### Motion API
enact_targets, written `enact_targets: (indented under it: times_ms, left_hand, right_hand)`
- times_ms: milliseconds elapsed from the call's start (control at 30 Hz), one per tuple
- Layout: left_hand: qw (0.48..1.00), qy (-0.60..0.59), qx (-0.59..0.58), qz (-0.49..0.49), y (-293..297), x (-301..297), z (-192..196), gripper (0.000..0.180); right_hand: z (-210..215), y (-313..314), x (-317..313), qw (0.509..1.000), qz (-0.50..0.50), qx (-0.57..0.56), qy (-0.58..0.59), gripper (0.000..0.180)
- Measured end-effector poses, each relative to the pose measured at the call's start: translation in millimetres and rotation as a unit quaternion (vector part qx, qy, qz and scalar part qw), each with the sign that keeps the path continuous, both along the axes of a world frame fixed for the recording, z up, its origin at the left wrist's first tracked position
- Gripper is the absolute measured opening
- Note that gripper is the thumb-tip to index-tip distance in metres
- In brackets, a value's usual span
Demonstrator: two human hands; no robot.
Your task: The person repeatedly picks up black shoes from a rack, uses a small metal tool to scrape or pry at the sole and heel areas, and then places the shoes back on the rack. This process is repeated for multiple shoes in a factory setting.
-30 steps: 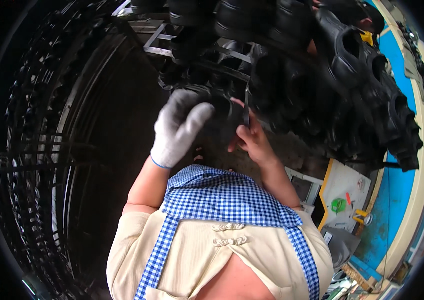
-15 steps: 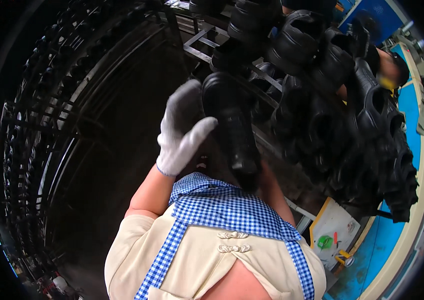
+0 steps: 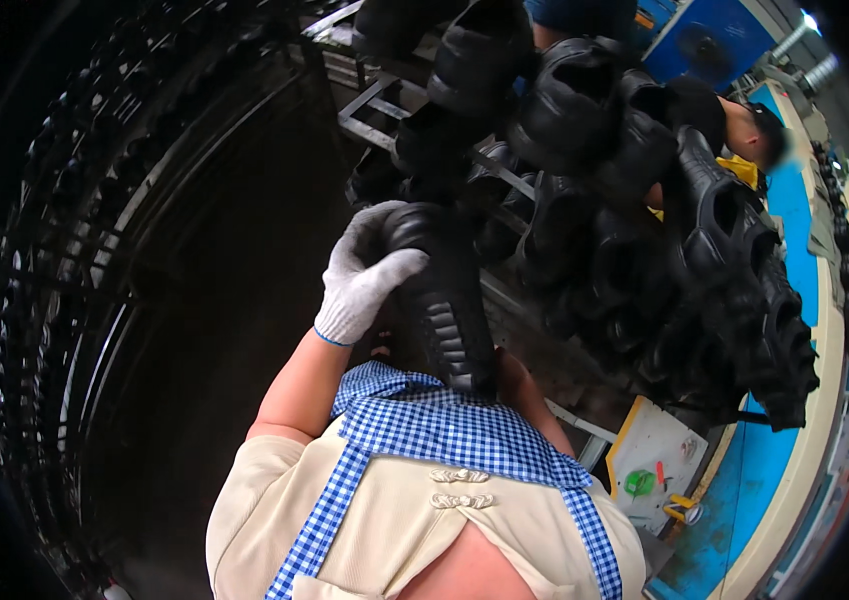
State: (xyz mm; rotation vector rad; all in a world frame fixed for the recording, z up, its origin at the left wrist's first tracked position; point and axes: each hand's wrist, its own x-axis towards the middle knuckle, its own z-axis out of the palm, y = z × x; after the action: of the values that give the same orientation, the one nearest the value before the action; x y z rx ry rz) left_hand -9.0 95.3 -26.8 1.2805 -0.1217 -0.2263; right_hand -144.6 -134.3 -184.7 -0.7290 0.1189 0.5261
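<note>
The fingers [image 3: 377, 222] of the white-gloved left hand [image 3: 353, 288] hold the far end of the long, black, rubber-looking shoe [image 3: 450, 310], whose long axis runs down-right from them (the right hand is hidden behind it, its grip I cannot tell).

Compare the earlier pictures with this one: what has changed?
The black shoe has come down toward the checked apron, its ribbed strip now showing. The gloved left hand, open alongside it before, now grips its upper end; the right hand is mostly hidden. The racked shoes stayed.
</note>
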Motion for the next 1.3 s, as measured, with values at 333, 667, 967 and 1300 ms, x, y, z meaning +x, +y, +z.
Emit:
enact_targets:
  times_ms: [333,667,967,1300]
  left_hand:
    - [0.996,-0.059,0.02,-0.066,-10,21,-13,0.095]
    - [0.993,0.007,-0.078,-0.09,-3,56,-32,0.074]
    - [0.74,-0.456,0.483,0.109,-30,176,-47,0.059]
    - [0.727,-0.466,0.504,-0.022,-7,141,-46,0.017]
  right_hand:
    - [-2,12,20,0.997,-0.072,-0.011,-0.007,0.079]
    - [-10,18,22,0.967,-0.138,-0.212,-0.026,0.076]
    - [-8,13,117,0.962,-0.24,0.122,0.04,0.071]
    - [-41,44,100,0.947,-0.299,0.039,0.115,0.047]
